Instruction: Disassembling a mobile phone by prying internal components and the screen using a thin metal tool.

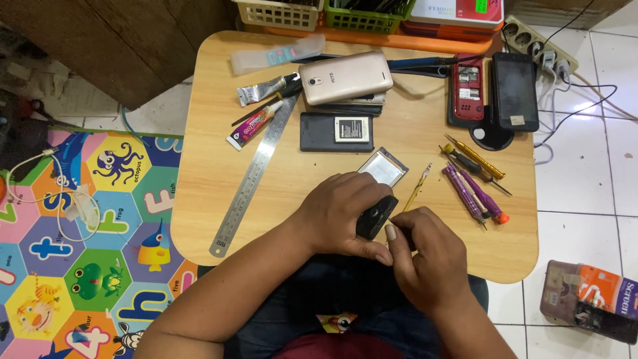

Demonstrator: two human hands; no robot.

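Both my hands meet over the front of a small wooden table [219, 166]. My left hand [342, 213] is closed around a small black device [376, 216], held on edge. My right hand [425, 259] pinches at the lower end of that black device with thumb and fingers. Just beyond my left hand lies a silver flat battery [383, 167]. A thin brass-coloured tool [419, 186] lies to its right.
A steel ruler [256, 174] lies diagonally at the left, with glue tubes [256, 123] near it. A gold phone [345, 78], a black battery [336, 131], a red phone [468, 88] and a black phone [514, 91] lie at the back. Screwdrivers [475, 186] lie at the right.
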